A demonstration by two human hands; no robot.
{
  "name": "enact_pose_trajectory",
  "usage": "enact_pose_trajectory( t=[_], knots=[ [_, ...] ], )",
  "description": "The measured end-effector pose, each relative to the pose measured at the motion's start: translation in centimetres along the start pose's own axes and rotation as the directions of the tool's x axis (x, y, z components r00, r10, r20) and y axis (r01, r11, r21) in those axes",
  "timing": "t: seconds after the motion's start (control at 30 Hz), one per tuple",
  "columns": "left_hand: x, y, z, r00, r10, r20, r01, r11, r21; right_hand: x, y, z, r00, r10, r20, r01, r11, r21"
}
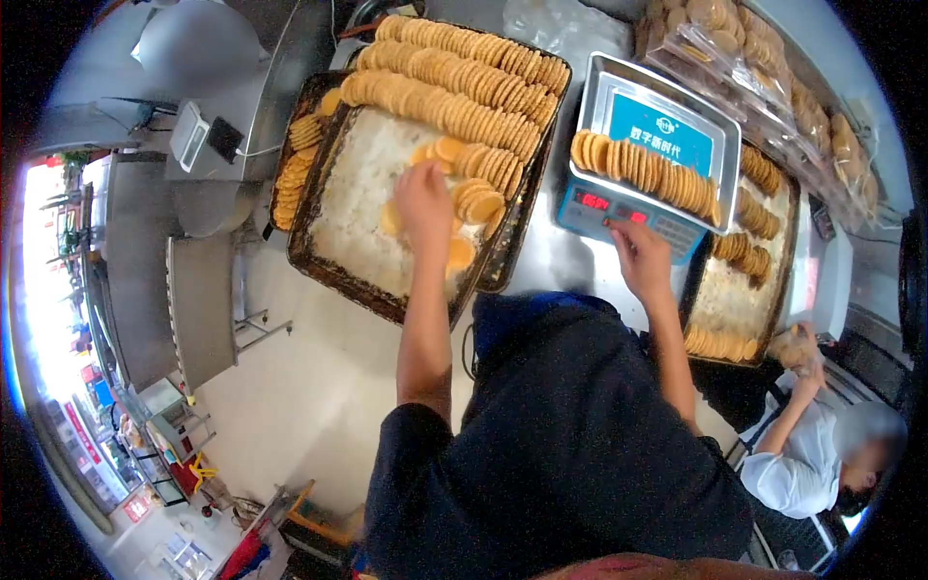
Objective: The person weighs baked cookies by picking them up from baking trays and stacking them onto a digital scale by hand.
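Note:
Over the large baking tray (362, 169), my left hand (423, 201) reaches down among loose round cookies (460, 253); its fingers are bent towards the tray, and what they hold, if anything, is hidden. Long rows of cookies (445, 104) stand on edge along the tray's far side. My right hand (642, 253) is at the front of the digital scale (580, 224), a fingertip near its red display, with the fingers partly spread and nothing seen in them. On the scale's metal pan (599, 92) lies one row of upright cookies (648, 172).
A second tray (730, 304) with short cookie rows stands right of the scale. Bagged cookies (764, 68) are piled at the back right. A person in a white shirt (797, 464) holds a bag (795, 350) at the lower right. Another tray (300, 145) lies partly under the large one.

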State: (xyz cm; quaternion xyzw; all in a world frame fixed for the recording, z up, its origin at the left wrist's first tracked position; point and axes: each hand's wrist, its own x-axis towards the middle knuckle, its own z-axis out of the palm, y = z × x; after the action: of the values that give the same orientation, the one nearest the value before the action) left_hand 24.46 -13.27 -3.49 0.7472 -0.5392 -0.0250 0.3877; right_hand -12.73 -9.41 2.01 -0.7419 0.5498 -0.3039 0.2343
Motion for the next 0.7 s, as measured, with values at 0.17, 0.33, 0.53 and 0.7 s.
enact_pose_trajectory(
  t=[0.17,0.33,0.53,0.7],
  knots=[
    [3.6,1.3,1.5,0.974,-0.221,0.043,0.225,0.955,-0.195,-0.2,-0.6,-0.9,0.999,0.043,0.006,-0.043,0.998,-0.040],
    [7.0,-0.6,3.8,0.992,-0.088,0.086,0.098,0.988,-0.119,-0.5,-0.1,-0.7,0.996,0.093,-0.011,-0.094,0.995,-0.038],
    [8.7,0.0,5.5,0.995,-0.021,0.095,0.015,0.998,0.063,0.6,-0.8,-0.4,0.998,0.066,0.010,-0.066,0.997,-0.038],
    [8.1,0.0,5.2,0.997,0.025,0.077,-0.027,0.999,0.029,0.8,-0.5,-0.2,0.997,0.077,0.021,-0.076,0.996,-0.044]
  ],
)
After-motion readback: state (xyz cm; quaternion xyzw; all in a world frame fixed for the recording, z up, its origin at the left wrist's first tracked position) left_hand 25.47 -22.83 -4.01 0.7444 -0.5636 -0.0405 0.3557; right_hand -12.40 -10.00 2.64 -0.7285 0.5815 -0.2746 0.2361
